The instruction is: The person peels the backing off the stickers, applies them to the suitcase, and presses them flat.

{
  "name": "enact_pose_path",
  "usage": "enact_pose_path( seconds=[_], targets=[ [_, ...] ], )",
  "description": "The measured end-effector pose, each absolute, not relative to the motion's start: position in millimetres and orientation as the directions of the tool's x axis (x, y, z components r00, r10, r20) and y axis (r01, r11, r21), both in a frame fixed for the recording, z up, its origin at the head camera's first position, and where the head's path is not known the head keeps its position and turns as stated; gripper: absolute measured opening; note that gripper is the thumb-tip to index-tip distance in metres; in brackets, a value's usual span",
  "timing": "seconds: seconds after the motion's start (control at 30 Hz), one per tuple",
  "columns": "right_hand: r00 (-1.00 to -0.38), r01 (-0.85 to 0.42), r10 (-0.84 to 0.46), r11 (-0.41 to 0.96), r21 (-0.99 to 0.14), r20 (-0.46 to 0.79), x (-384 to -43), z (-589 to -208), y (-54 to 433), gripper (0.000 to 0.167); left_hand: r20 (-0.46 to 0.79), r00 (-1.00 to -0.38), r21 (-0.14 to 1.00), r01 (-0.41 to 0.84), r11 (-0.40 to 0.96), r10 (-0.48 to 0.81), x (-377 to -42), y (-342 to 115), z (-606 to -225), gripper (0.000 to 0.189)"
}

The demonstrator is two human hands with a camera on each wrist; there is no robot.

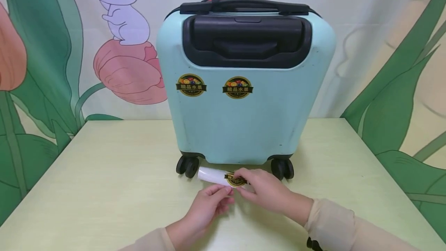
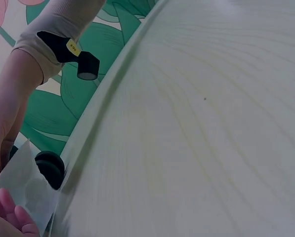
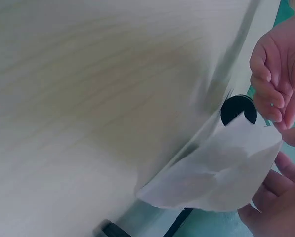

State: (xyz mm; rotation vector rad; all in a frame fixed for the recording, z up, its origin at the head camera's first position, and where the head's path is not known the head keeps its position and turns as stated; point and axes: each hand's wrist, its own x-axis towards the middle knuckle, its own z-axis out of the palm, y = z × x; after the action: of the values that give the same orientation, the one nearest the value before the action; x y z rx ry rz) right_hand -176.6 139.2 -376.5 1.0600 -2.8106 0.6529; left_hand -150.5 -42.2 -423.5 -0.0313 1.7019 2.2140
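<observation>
A curled white sticker sheet (image 1: 212,174) is held between both hands just in front of the suitcase. On its face shows a round black-and-gold sticker (image 1: 234,181) with fruit on it. My left hand (image 1: 211,205) pinches the sheet's near edge with thumb and index finger. Bent over the sheet's right part, my right hand (image 1: 266,189) grips it, fingertips at the sticker. The sheet's blank back (image 3: 216,168) faces the right wrist view. Behind stands a light blue suitcase (image 1: 240,127) bearing two matching stickers, a left one (image 1: 191,85) and a right one (image 1: 237,87).
The suitcase rests on black wheels (image 1: 282,168) on a pale wooden table (image 1: 104,173). A black handle (image 1: 247,6) spans its top. Behind hangs a cloth (image 1: 376,49) printed with plants and a white animal. A wrist camera (image 2: 88,64) is strapped at the right sleeve.
</observation>
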Motion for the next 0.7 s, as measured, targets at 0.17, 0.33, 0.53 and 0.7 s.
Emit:
enact_pose_path(
  seconds=[0.17,0.33,0.53,0.7],
  targets=[
    [-0.753,-0.657,-0.595,0.661,-0.363,0.280,-175.2,-379.2,137.7,0.012,-0.213,-0.952,0.937,-0.263,-0.232,0.221,-151.2,-38.6,-421.2,0.027],
    [-0.735,-0.677,-0.569,0.648,-0.351,0.368,-174.0,-381.4,135.7,0.009,-0.207,-0.959,0.945,-0.247,-0.216,0.194,-150.9,-34.6,-420.9,0.029],
    [-0.738,-0.672,-0.520,0.626,-0.395,0.431,-173.6,-382.1,133.8,0.007,-0.182,-0.971,0.952,-0.213,-0.220,0.153,-150.2,-30.3,-418.1,0.030],
    [-0.751,-0.660,-0.490,0.581,-0.477,0.442,-173.3,-383.8,132.2,0.006,-0.182,-0.975,0.951,-0.208,-0.227,0.129,-149.3,-29.4,-415.9,0.029]
  ],
)
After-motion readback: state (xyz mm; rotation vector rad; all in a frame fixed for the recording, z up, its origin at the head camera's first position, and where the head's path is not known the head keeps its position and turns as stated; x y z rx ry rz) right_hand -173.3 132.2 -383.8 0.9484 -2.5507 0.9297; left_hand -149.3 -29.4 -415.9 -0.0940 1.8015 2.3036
